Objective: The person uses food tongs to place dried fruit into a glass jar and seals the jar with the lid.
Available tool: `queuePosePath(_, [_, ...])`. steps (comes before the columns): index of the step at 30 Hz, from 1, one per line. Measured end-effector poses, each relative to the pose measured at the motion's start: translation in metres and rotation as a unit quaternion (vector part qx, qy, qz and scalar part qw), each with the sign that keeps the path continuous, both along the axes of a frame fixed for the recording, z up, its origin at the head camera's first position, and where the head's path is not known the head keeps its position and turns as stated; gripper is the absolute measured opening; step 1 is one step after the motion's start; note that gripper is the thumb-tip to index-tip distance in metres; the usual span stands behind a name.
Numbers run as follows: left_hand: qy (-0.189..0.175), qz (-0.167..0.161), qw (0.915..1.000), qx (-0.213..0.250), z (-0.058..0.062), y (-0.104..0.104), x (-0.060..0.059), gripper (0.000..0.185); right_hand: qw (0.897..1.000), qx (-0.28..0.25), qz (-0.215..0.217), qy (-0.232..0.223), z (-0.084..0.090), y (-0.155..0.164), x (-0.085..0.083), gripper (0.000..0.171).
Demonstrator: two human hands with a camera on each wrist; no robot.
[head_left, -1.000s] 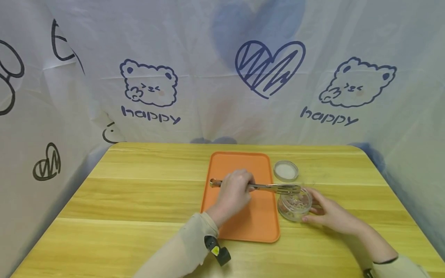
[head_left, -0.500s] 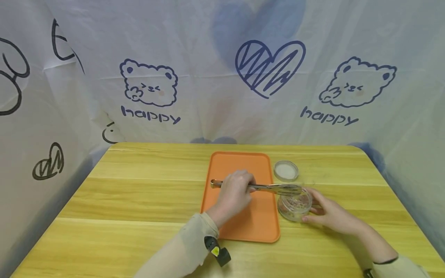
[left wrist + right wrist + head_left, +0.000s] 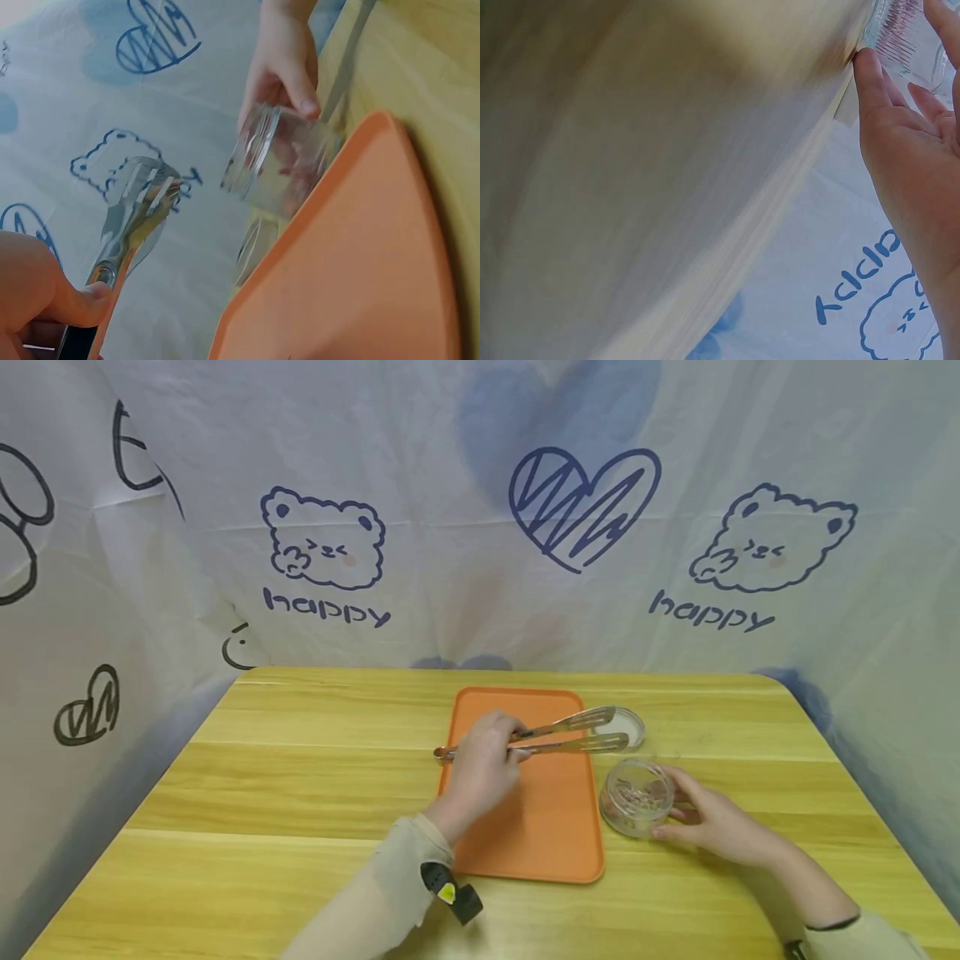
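My left hand [image 3: 483, 752] grips a pair of metal tongs [image 3: 577, 732] near their hinge and holds them over the far part of the orange tray [image 3: 525, 835]. The tong tips [image 3: 142, 191] hang near the round lid [image 3: 633, 727], apart from the jar. I cannot tell whether anything sits between the tips. My right hand [image 3: 708, 818] holds a small clear glass jar [image 3: 636, 797] that stands on the table just right of the tray, thumb [image 3: 300, 82] and fingers curled round it. Small pinkish bits lie inside the jar [image 3: 281, 161].
The wooden table [image 3: 300, 793] has its far edge against a white printed cloth backdrop [image 3: 480, 527] that wraps round both sides. A black band sits on the left sleeve [image 3: 450, 897]. The right wrist view shows mostly a blurred table edge and my right palm [image 3: 907, 142].
My left hand lifted the tongs out of the jar and swung their tips back toward the lid, and the arms parted slightly. The right hand and jar stayed put.
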State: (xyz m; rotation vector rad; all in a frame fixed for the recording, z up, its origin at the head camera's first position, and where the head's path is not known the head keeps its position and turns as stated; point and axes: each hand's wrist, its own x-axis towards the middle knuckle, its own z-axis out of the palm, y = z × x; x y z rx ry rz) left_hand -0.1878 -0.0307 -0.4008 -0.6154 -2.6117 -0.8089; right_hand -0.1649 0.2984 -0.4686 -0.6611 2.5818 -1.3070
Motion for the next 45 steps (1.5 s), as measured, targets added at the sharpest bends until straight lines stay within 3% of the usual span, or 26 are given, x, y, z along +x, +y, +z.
queuePosePath(11, [0.019,0.052,0.9972,0.049,-0.011,-0.051,-0.017,0.027,1.000,-0.007,0.008,-0.011,0.002,-0.003,0.001,0.085])
queuePosePath(16, [0.033,0.105,0.9909,0.077,-0.019,-0.083,-0.024,0.029,1.000,-0.011,0.017,-0.008,0.004,-0.004,0.001,0.085])
queuePosePath(22, [0.011,0.185,0.9778,0.097,-0.029,-0.116,-0.029,0.031,1.000,-0.007,0.015,-0.002,0.004,-0.004,0.001,0.085])
queuePosePath(29, [-0.016,0.232,0.9697,0.074,-0.044,-0.134,-0.029,0.031,1.000,-0.002,0.012,-0.005,0.004,-0.002,0.002,0.085])
queuePosePath(37, [-0.012,0.280,0.9598,0.017,-0.054,-0.140,-0.027,0.010,1.000,-0.001,0.006,-0.012,0.000,-0.001,0.000,0.086])
queuePosePath(45, [-0.048,0.270,0.9611,-0.037,-0.053,-0.136,-0.024,0.019,1.000,-0.005,0.008,-0.007,0.000,-0.001,0.000,0.084])
